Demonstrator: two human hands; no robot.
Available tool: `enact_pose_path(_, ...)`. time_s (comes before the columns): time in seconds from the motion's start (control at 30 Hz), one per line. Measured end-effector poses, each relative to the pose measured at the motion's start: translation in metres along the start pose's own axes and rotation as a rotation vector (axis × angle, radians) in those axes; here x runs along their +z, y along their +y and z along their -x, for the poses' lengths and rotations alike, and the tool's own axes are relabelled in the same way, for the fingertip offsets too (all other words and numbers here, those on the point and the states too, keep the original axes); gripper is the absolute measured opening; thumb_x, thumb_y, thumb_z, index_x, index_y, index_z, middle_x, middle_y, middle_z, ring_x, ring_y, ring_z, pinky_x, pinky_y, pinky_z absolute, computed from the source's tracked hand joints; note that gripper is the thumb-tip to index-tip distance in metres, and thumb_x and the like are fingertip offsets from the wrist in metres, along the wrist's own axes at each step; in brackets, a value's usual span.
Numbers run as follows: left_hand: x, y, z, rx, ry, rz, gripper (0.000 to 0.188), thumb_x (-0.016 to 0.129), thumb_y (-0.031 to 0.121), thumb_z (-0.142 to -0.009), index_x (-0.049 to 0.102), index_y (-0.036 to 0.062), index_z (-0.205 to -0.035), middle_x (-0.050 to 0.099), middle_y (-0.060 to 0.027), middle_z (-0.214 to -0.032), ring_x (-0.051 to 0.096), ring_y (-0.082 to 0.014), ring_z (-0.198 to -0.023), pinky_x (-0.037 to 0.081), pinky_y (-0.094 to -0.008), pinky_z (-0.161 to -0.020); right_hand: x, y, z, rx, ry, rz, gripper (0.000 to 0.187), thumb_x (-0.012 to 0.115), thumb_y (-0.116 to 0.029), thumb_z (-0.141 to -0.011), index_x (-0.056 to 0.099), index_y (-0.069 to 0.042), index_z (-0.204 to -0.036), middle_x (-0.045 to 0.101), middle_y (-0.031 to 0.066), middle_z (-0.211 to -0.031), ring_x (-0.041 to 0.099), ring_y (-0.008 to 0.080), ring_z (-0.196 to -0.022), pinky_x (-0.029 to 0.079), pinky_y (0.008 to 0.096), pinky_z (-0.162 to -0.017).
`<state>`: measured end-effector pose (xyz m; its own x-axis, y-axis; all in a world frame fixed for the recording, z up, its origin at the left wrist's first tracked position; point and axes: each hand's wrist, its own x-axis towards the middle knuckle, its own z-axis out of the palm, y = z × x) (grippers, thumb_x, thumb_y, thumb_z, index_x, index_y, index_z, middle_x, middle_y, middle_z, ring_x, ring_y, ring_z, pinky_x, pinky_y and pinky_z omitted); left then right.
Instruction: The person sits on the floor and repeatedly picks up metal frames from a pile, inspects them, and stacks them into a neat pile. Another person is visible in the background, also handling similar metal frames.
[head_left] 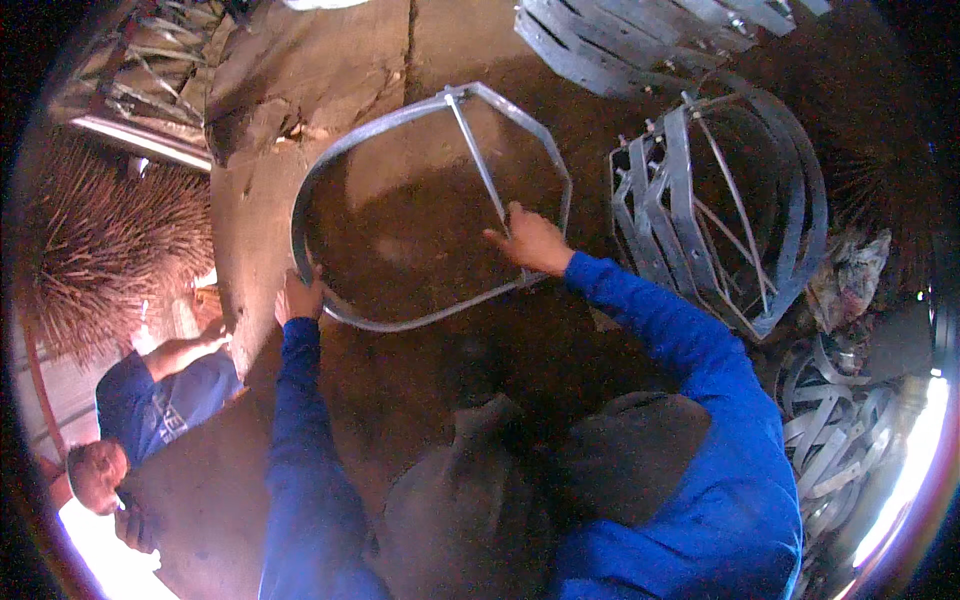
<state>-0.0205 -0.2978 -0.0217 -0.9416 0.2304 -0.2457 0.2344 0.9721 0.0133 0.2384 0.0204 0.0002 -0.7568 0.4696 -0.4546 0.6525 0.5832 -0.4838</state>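
A grey metal band frame (420,323), rounded on its left and angular on its right, lies in front of me on the brown surface. A thin straight metal rod (474,150) crosses it from the far edge to the near edge. My left hand (300,297) is closed on the frame's near left curve, thumb on the inner side. Over the lower half of the rod, inside the frame, my right hand (537,243) grips it. Part of the rod is hidden under those fingers.
Similar metal frames (690,200) stand stacked at right, with another stack (630,40) at the far right. Loose metal strips (835,430) are heaped at lower right. Bundled thin rods (120,240) lie at left, near another person (170,400) in blue.
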Motion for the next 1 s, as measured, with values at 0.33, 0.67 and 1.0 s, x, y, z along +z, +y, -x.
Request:
enact_pose_path(0.33,0.051,-0.047,-0.06,0.195,0.04,0.284,0.042,0.054,0.043,-0.085,0.065,0.007,-0.102,0.065,-0.0218,-0.095,0.062,-0.0392,-0.091,0.049,-0.0478,-0.076,0.031,0.02,-0.087,0.115,-0.032,-0.306,0.053,0.059,-0.048,-0.084,0.063,0.003,-0.094,0.066,0.0195,-0.085,0.064,0.0346,-0.085,0.049,0.0453,-0.078)
enact_pose_path(0.67,0.066,-0.081,-0.001,0.167,0.092,0.332,0.042,0.057,0.037,-0.085,0.067,-0.0033,-0.087,0.064,-0.0251,-0.08,0.061,-0.0399,-0.072,0.044,-0.048,-0.065,-0.014,-0.034,-0.031,0.192,0.351,-0.54,0.049,0.053,-0.043,-0.089,0.064,0.004,-0.084,0.063,0.0283,-0.084,0.062,0.0432,-0.08,0.049,0.0495,-0.072)
enact_pose_path(1.0,-0.016,0.014,0.149,-0.105,0.097,1.0,0.04,0.055,0.029,-0.092,0.062,-0.0092,-0.099,0.065,-0.0217,-0.086,0.06,-0.0289,-0.072,0.047,-0.0391,-0.067,-0.148,-0.058,0.106,-0.068,0.524,-0.338,0.048,0.051,-0.043,-0.091,0.064,0.003,-0.087,0.063,0.0256,-0.083,0.061,0.0422,-0.082,0.048,0.0477,-0.074)
